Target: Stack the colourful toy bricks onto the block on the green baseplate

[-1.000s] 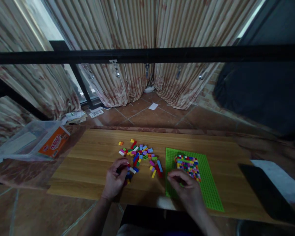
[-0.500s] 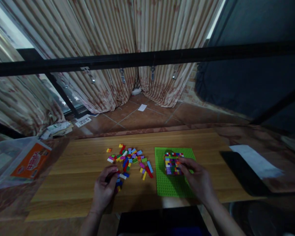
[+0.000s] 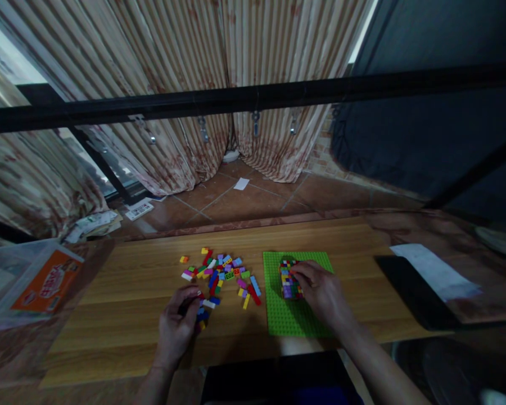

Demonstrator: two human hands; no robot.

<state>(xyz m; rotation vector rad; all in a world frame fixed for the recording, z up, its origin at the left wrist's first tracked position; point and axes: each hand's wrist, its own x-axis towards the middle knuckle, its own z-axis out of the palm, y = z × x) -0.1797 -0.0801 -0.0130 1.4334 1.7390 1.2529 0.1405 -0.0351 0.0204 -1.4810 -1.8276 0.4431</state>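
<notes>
On the green studded baseplate (image 3: 282,320) stands a block of many-coloured toy bricks (image 3: 287,288), partly hidden under my right hand (image 3: 324,289). That hand is closed, and its fingertips pinch a small orange toy brick (image 3: 293,271) against the upper part of the block. To the left, my left hand (image 3: 177,320) is curled at the edge of a loose pile of toy bricks (image 3: 219,275). A red toy brick (image 3: 200,294) shows between its thumb and fingers. More bricks, blue and yellow, lie right beside that thumb.
The wooden table (image 3: 130,304) carries everything. At its right end lies a black mat (image 3: 413,292) with a white sheet (image 3: 434,270) behind. A clear plastic tub (image 3: 8,281) with an orange label stands to the left. A dark metal bar (image 3: 236,98) crosses before the curtains.
My right hand has moved left across the brick block with the orange brick and now covers its right side. My left hand has stayed almost still. The view has shifted slightly.
</notes>
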